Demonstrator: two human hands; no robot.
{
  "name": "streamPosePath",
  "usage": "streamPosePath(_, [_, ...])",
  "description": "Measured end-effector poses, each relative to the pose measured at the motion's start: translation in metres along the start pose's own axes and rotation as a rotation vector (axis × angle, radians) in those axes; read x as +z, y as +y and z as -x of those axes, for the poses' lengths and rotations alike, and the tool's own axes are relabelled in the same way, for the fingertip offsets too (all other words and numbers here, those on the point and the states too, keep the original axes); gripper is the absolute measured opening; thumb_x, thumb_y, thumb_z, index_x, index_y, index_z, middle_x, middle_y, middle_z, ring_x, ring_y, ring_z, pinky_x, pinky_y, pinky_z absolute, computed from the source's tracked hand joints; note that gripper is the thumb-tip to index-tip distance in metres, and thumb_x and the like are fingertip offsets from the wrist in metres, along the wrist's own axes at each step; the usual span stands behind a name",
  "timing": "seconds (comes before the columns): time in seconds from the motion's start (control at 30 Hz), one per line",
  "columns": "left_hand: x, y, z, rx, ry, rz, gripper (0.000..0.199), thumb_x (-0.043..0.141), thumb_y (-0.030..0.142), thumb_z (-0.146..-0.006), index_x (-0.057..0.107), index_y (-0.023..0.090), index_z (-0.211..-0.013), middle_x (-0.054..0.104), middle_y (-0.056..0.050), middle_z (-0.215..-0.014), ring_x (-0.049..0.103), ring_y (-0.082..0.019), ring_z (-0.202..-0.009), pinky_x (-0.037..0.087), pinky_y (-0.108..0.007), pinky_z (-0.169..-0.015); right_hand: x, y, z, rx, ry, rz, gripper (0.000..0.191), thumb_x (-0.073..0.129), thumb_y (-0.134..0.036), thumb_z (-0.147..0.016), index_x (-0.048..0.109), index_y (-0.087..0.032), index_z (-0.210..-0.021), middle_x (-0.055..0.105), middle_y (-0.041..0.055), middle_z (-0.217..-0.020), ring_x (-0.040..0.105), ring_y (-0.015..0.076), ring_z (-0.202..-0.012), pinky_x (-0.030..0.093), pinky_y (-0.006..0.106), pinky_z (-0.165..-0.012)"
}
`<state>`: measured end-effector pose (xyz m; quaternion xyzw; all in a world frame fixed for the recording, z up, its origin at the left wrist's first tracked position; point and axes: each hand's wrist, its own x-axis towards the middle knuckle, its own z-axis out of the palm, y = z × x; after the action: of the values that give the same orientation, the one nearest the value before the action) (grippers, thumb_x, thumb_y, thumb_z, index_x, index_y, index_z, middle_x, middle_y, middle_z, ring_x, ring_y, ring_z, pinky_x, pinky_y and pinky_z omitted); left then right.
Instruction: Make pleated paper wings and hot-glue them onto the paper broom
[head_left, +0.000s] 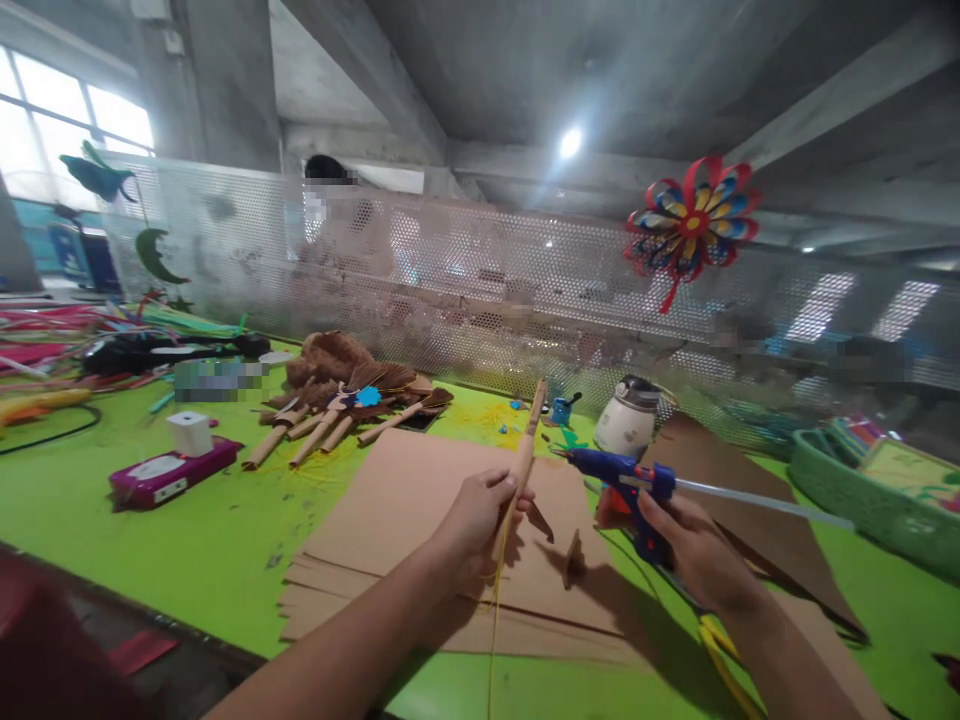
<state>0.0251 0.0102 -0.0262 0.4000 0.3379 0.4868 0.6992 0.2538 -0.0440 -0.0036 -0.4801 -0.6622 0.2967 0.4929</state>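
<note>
My left hand [484,515] is closed round a slim rolled brown paper stick [527,450], tilted upright above a stack of brown paper sheets [420,490]. Yellow string [493,640] hangs below that hand. In my right hand [690,545] is a blue glue gun [619,470], its nozzle pointing left toward the stick, a short gap away. A clear glue stick [765,502] juts from the gun's rear. Small brown paper pieces [574,560] stand on the sheets between my hands.
Rolled paper figures [330,425] lie behind the sheets at left, near a purple power strip [176,470]. A white jar [628,415] stands behind the gun. At right are dark brown sheets [739,500] and a green basket [862,510]. A perforated screen [480,290] borders the table; a person is beyond it.
</note>
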Motion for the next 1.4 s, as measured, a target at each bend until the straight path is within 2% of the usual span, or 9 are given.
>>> streamPosePath(0.13, [0.004, -0.001, 0.004, 0.123, -0.053, -0.065, 0.018, 0.061, 0.023, -0.076, 0.062, 0.01, -0.088, 0.061, -0.006, -0.075, 0.053, -0.009, -0.059, 0.042, -0.018, -0.053, 0.008, -0.017, 0.006, 0.028, -0.123, -0.024, 0.04, 0.045, -0.048, -0.085, 0.067, -0.016, -0.094, 0.068, 0.0129, -0.092, 0.062, 0.0239, -0.083, 0.048, 0.035, -0.071])
streamPosePath(0.33, [0.016, 0.009, 0.016, 0.227, -0.071, -0.132, 0.026, 0.061, 0.02, -0.075, 0.065, 0.01, -0.098, 0.058, -0.004, -0.072, 0.048, -0.008, -0.059, 0.038, -0.018, -0.055, 0.015, -0.024, 0.01, 0.047, -0.072, 0.101, 0.042, 0.047, -0.053, -0.082, 0.068, -0.018, -0.091, 0.068, 0.0106, -0.086, 0.058, 0.0202, -0.068, 0.043, 0.029, -0.054])
streamPosePath(0.47, [0.021, 0.012, 0.023, 0.195, -0.053, -0.14, 0.026, 0.06, 0.02, -0.076, 0.065, 0.011, -0.1, 0.058, -0.004, -0.072, 0.049, -0.009, -0.06, 0.039, -0.02, -0.057, 0.015, -0.017, 0.009, 0.058, -0.053, 0.077, 0.041, 0.045, -0.051, -0.084, 0.066, -0.019, -0.094, 0.067, 0.0104, -0.089, 0.059, 0.0215, -0.074, 0.043, 0.028, -0.054])
streamPosePath(0.63, [0.021, 0.012, 0.024, 0.173, -0.042, -0.096, 0.026, 0.064, 0.021, -0.074, 0.066, 0.011, -0.098, 0.06, -0.005, -0.075, 0.052, -0.01, -0.061, 0.04, -0.02, -0.056, 0.015, -0.019, 0.009, 0.065, -0.069, 0.092, 0.041, 0.045, -0.052, -0.084, 0.067, -0.018, -0.093, 0.066, 0.0103, -0.089, 0.056, 0.0182, -0.063, 0.041, 0.028, -0.05])
streamPosePath(0.73, [0.021, 0.012, 0.024, 0.146, -0.052, -0.06, 0.026, 0.064, 0.021, -0.074, 0.066, 0.011, -0.098, 0.06, -0.005, -0.075, 0.052, -0.009, -0.059, 0.04, -0.019, -0.055, 0.014, -0.019, 0.009, 0.057, -0.075, 0.112, 0.04, 0.044, -0.051, -0.085, 0.067, -0.019, -0.091, 0.066, 0.0092, -0.084, 0.057, 0.0199, -0.068, 0.042, 0.029, -0.053])
streamPosePath(0.87, [0.021, 0.013, 0.025, 0.093, -0.071, -0.02, 0.026, 0.063, 0.022, -0.075, 0.066, 0.011, -0.098, 0.059, -0.005, -0.075, 0.051, -0.008, -0.057, 0.04, -0.018, -0.055, 0.014, -0.019, 0.008, 0.046, -0.071, 0.15, 0.041, 0.043, -0.052, -0.084, 0.067, -0.019, -0.084, 0.064, 0.0087, -0.077, 0.056, 0.0211, -0.069, 0.043, 0.031, -0.056])
streamPosePath(1.03, [0.019, 0.013, 0.024, 0.092, -0.092, -0.026, 0.028, 0.066, 0.025, -0.073, 0.066, 0.011, -0.098, 0.061, -0.006, -0.077, 0.051, -0.008, -0.058, 0.04, -0.019, -0.056, 0.014, -0.019, 0.009, 0.037, -0.09, 0.206, 0.043, 0.041, -0.053, -0.085, 0.065, -0.019, -0.075, 0.063, 0.0065, -0.072, 0.051, 0.0179, -0.06, 0.04, 0.029, -0.051])
streamPosePath(1.2, [0.019, 0.014, 0.025, 0.079, -0.091, -0.05, 0.025, 0.062, 0.022, -0.076, 0.065, 0.011, -0.098, 0.06, -0.006, -0.079, 0.051, -0.008, -0.06, 0.04, -0.017, -0.055, 0.015, -0.021, 0.01, 0.013, -0.071, 0.231, 0.043, 0.04, -0.051, -0.086, 0.063, -0.019, -0.069, 0.063, 0.006, -0.07, 0.054, 0.0183, -0.063, 0.042, 0.029, -0.055])
streamPosePath(1.4, [0.02, 0.015, 0.027, 0.052, -0.08, -0.018, 0.021, 0.058, 0.019, -0.079, 0.065, 0.011, -0.097, 0.059, -0.005, -0.076, 0.051, -0.006, -0.059, 0.041, -0.017, -0.057, 0.017, -0.02, 0.009, 0.027, -0.046, 0.171, 0.043, 0.039, -0.052, -0.086, 0.063, -0.019, -0.074, 0.063, 0.0066, -0.072, 0.054, 0.0191, -0.066, 0.041, 0.029, -0.054])
